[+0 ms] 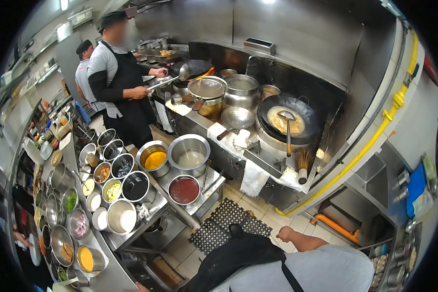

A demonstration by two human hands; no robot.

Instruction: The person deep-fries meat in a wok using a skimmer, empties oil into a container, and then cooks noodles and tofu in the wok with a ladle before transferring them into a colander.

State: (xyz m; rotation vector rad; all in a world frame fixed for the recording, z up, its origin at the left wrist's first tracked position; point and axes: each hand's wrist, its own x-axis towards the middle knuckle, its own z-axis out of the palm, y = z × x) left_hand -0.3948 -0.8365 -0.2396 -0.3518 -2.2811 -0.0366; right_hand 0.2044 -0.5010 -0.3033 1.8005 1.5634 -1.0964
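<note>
My right hand [285,234] hangs in front of my body above the floor, its fingers curled in and nothing visible in them. Of my left hand [142,287] only a small part shows at the bottom edge, near the steel counter; its fingers cannot be made out. Ahead on the stove, a wok [312,118] holds a pale bubbling liquid with food in it. A ladle [287,127] rests in the wok, its wooden handle pointing toward me. Beside it stands a bamboo wok brush [303,168]. Neither hand touches these.
A perforated strainer [237,118] and a large pot [242,86] sit left of the wok. A low table bears a bowl of red sauce [184,189]. Several ingredient containers crowd the left counter. A co-worker [121,73] handles another wok [193,67]. A black mat [224,219] covers floor tiles.
</note>
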